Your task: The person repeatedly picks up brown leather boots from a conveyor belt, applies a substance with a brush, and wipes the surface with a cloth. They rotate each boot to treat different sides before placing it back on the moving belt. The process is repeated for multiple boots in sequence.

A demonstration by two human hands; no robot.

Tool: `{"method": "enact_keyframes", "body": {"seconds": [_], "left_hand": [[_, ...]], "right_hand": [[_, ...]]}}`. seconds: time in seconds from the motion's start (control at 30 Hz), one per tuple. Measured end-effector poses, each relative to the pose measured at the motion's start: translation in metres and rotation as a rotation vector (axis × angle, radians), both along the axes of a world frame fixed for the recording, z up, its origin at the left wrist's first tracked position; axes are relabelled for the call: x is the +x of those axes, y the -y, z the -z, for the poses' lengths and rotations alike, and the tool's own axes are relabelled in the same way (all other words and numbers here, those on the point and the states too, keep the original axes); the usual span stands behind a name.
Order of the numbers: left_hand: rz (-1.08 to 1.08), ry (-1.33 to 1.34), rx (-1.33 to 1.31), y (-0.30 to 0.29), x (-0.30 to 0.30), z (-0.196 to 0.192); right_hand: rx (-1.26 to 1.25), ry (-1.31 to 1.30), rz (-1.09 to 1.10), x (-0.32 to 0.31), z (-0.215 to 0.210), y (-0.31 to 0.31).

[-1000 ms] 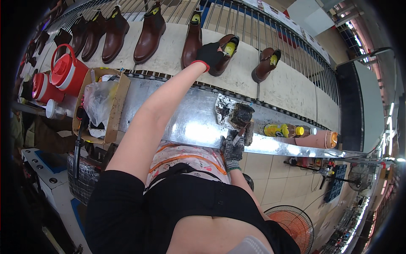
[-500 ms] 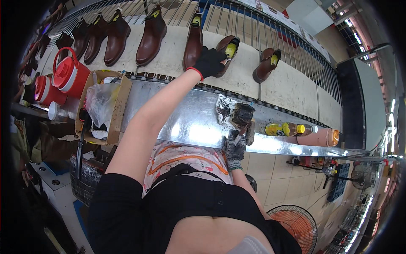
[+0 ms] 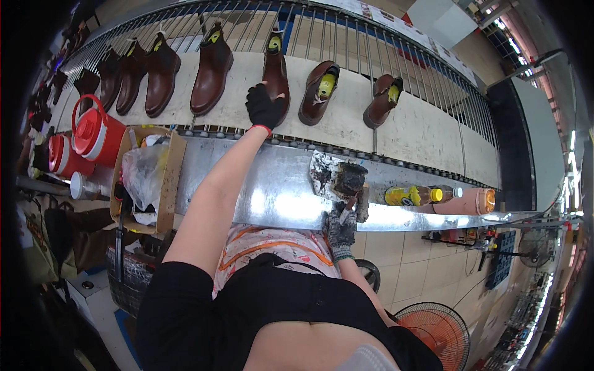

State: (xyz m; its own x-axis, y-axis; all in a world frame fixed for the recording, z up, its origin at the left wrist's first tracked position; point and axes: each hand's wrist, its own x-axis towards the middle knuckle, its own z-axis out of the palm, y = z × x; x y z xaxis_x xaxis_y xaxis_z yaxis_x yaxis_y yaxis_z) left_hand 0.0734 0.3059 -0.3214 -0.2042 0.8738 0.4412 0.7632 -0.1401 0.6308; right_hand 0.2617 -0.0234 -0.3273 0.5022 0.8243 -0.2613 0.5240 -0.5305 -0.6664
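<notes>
Nearest, the right hand (image 3: 340, 234) is clenched round the brush (image 3: 350, 204), whose handle slants toward 1 o'clock over the bench (image 3: 253, 185). Farther out, the boot (image 3: 276, 73) stands on the pale conveyor (image 3: 430, 139), toe toward 6 o'clock, opening toward 12, its long axis between them. The left hand (image 3: 263, 106) touches its toe part, covering some of the left side; whether those fingers grip, I cannot tell. Just past the right hand, at 12, sits a dark block (image 3: 351, 178) on a stained sheet (image 3: 322, 175); bottles (image 3: 403, 196) are at 2, a carton (image 3: 172, 179) between 9 and 10. Neighbouring boots flank the touched one, at 9 (image 3: 211, 74) and 3 (image 3: 318, 96). Half a second ago the left hand was at the 3 o'clock neighbour, now apart from it.
</notes>
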Motion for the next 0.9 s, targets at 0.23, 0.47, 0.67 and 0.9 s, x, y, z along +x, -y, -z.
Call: {"method": "enact_keyframes", "body": {"seconds": [0.23, 0.47, 0.67, 0.9], "left_hand": [[0.094, 0.167, -0.231, -0.065, -0.009, 0.02], [-0.133, 0.119, -0.487, -0.061, 0.029, -0.004], [-0.087, 0.125, -0.45, -0.056, 0.031, -0.017], [0.068, 0.15, -0.429, -0.047, 0.009, -0.017]], "right_hand": [[-0.051, -0.029, 0.046, 0.0, 0.009, 0.002], [0.134, -0.006, 0.01, 0.002, 0.002, 0.006], [0.086, -0.169, 0.011, 0.005, 0.007, 0.009], [0.228, -0.15, -0.01, 0.005, 0.023, 0.013]]}}
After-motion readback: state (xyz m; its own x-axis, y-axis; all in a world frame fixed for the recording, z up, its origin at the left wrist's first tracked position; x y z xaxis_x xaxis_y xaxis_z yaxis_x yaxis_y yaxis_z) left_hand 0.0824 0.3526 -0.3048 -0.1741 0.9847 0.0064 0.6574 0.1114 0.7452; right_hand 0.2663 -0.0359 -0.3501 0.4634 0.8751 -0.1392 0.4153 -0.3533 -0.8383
